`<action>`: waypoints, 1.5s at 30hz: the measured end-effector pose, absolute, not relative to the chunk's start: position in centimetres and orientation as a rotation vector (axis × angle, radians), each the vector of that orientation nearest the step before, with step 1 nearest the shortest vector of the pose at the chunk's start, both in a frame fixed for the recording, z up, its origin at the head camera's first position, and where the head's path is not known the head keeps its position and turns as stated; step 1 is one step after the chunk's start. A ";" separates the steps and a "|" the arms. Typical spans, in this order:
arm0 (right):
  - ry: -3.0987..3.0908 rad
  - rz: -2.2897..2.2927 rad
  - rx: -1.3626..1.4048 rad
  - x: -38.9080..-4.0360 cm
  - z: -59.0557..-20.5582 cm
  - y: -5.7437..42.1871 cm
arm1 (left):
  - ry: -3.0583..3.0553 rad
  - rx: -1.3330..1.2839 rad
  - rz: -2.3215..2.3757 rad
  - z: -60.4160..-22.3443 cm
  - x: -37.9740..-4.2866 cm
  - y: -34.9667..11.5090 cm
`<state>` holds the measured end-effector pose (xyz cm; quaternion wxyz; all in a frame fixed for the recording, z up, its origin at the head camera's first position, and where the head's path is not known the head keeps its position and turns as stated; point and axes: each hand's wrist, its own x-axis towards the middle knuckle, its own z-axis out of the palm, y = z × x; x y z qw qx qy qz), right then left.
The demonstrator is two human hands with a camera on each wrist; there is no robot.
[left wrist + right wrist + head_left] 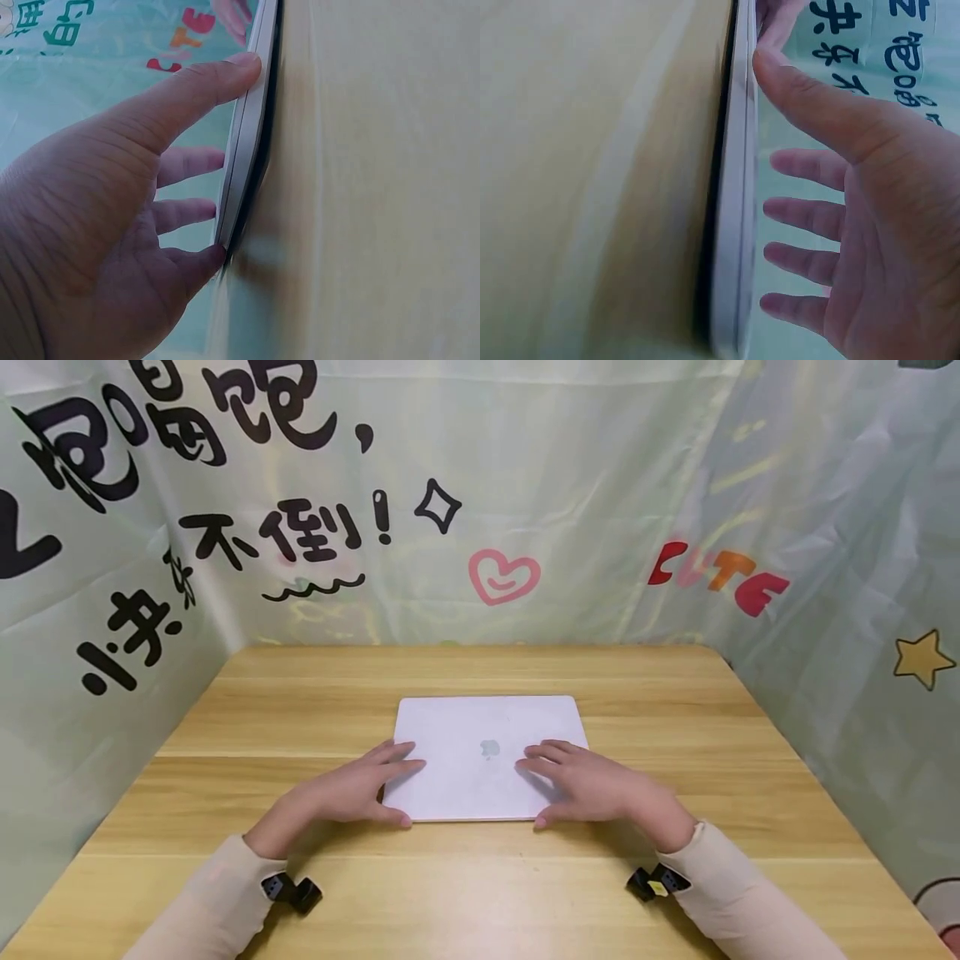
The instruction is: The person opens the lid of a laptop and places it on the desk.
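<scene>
Wood-grain tabletop (pixel 480 893) under both hands, printed cloth (pixel 585 485) beyond them and along either side. Closed silver laptop (pixel 465 785) on the tabletop between left hand (pixel 356 789) and right hand (pixel 600 782), lid up, apple-shaped logo (pixel 490 749) midway between the two sets of fingers.

Hands: left spread, fingers extended over the lid's near-left corner, thumb against the front edge; contact there, no curled grip. Right likewise spread, thumb at the front edge; fingers nearly straight, tips seemingly just off the lid in the right wrist view. Neither has a firm hold. Whether the base sits quite level – cannot tell.

Risks (judgement): contact looks firmer at the left hand than at the right, so an uneven push could turn the laptop askew. Smooth casing might slip from light fingertips if lifted. Thumbs bear close to the lid seam; upward pressure could part the lid from the base by accident. Little finger of the left hand could be pinched at the corner if the laptop drops.

Surroundings: left wrist camera (pixel 292 893) and right wrist camera (pixel 657 882) hang inward at the cuffs – either might knock the tabletop if the wrists dip. Nothing visible blocks the space between the hands and the cloth ahead
</scene>
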<state>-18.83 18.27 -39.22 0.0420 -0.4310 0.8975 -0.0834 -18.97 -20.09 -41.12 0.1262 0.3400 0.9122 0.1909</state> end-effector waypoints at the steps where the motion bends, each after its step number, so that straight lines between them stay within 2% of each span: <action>1: 2.752 -0.256 -1.333 -18.8 -39.1 17.9 | 2.659 0.995 0.555 -41.1 -19.0 -20.1; 12: 2.731 -0.218 -1.493 -19.0 -38.8 14.2 | 2.654 1.009 0.550 -41.5 -19.1 -20.4; 45: 2.751 -0.022 -1.725 -18.9 -40.3 13.4 | 2.606 0.838 0.611 -42.1 -20.4 -23.0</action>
